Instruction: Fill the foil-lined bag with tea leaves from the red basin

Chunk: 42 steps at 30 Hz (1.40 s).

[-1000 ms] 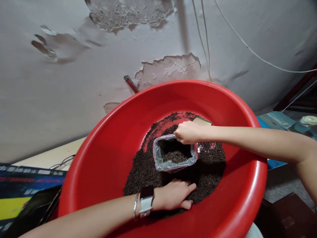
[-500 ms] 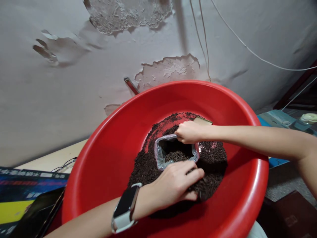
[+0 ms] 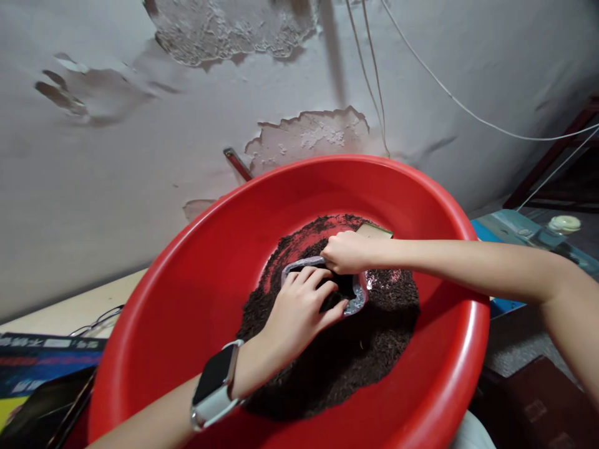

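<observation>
A square-mouthed clear plastic bag stands in a large red basin, among dark dry shreds that look like loose tea leaves. My right hand is closed on the bag's far rim, holding it. My left hand, with a smartwatch on its wrist, lies over the bag's mouth. Its fingers are apart and curve down into the opening; whether shreds lie under the palm is hidden. Behind my right hand a flat pale piece rests on the leaves.
A peeling wall rises behind the basin, with thin cables hanging on it. To the left are a dark phone-like object and a printed package. A blue surface with a lidded jar is at the right.
My left hand has moved from the leaves in front of the bag, up and left, over its mouth. My right hand keeps its grip on the rim. The view has shifted slightly.
</observation>
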Available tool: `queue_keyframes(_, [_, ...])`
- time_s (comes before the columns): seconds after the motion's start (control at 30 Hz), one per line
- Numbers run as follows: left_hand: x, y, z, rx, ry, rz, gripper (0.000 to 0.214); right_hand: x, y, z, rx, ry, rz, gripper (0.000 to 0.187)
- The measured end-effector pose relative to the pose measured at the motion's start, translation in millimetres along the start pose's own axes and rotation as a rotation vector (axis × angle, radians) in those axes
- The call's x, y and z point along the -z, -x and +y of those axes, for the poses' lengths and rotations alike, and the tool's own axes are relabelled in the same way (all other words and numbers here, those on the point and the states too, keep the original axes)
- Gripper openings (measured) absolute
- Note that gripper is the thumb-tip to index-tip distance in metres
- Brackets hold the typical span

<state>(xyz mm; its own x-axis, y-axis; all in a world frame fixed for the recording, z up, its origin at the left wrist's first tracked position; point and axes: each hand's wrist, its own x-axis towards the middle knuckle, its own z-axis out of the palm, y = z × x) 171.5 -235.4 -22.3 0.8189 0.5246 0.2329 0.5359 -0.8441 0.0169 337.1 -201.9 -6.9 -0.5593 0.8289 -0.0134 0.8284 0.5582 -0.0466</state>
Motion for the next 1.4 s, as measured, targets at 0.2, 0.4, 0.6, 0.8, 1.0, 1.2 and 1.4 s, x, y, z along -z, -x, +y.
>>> queue_keyframes(0.2, [11.8,11.4,34.0,-0.498,0.279,-0.411,0.024,-2.3,-1.3,1.4,0.017,-0.006,0.009,0.028])
queue_keyframes(0.4, [-43.8,34.7,20.1,-0.253,0.219,-0.829,0.068,-1.6,-1.1,1.8,0.011,-0.001,0.007,0.029])
queue_keyframes(0.6, [-70.9,36.1,-4.6,0.132,0.273,-0.76,0.087,-0.9,-0.7,0.9,0.018,-0.019,0.004,0.027])
queue_keyframes(0.8, [-65.9,31.6,-0.1,0.182,0.425,-0.664,0.082,-1.1,-0.4,0.1,0.038,-0.012,0.011,0.026])
queue_keyframes(1.0, [-69.6,31.7,-4.0,0.198,0.537,-0.602,0.08,-2.2,-0.9,0.6,0.043,-0.016,0.013,0.025])
queue_keyframes(1.2, [-76.4,28.7,-4.5,0.156,0.63,-0.652,0.086,-1.5,-0.7,-0.4,0.046,-0.025,0.006,0.026])
queue_keyframes(1.4, [-75.2,34.2,12.2,0.295,0.566,-0.901,0.076,-3.7,-1.5,0.5,0.058,-0.037,0.022,0.026])
